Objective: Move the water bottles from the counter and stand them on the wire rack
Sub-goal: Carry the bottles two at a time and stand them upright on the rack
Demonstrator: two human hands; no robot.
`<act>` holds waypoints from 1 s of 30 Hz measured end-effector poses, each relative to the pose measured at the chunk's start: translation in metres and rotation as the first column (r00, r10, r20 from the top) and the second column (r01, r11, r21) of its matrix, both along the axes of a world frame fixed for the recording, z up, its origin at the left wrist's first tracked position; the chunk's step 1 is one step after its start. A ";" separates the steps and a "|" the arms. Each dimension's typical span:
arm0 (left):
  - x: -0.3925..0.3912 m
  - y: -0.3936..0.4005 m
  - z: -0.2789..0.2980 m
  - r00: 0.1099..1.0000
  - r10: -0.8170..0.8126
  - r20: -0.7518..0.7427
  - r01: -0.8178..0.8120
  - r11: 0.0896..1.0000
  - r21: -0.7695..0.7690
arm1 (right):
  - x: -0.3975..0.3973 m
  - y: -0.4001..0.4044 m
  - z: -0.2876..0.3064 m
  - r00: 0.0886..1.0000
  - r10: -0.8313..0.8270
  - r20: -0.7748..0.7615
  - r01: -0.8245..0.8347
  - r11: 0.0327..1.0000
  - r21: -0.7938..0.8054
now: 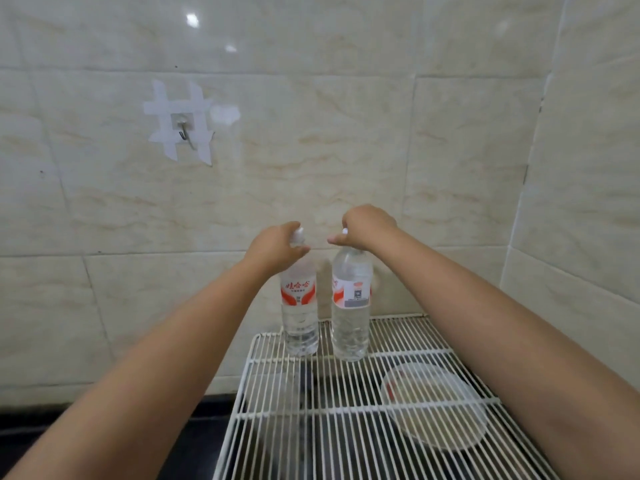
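Observation:
Two clear water bottles with red-and-white labels stand upright side by side at the far edge of the white wire rack (346, 415). My left hand (275, 249) grips the neck and white cap of the left bottle (299, 317). My right hand (367, 228) grips the cap of the right bottle (351, 306) from above. Both bottle bases rest on the rack's wires, a small gap between them.
Beneath the rack sits a shallow white bowl (436, 407) on the right and dark counter (104, 434) to the left. Tiled wall rises just behind the bottles, with a taped metal hook (183, 131) higher up on the left. A side wall closes the right.

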State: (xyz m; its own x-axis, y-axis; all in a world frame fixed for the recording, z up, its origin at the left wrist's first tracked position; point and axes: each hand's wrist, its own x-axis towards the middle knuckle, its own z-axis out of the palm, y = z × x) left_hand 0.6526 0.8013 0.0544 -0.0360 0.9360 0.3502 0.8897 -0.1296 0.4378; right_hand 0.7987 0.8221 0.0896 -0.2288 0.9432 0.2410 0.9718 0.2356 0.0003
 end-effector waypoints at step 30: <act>0.010 0.033 0.000 0.989 -0.138 0.056 0.134 0.989 0.069 | 0.030 0.021 -0.032 0.809 0.289 -0.512 -0.272 0.956 0.111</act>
State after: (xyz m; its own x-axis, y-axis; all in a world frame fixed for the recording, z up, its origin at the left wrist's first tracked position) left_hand 0.6623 0.8338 0.0546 0.0672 0.9089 0.4116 0.8338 -0.2777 0.4771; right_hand 0.8288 0.8432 0.0579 -0.3153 0.8472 0.4276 0.7221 0.5066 -0.4712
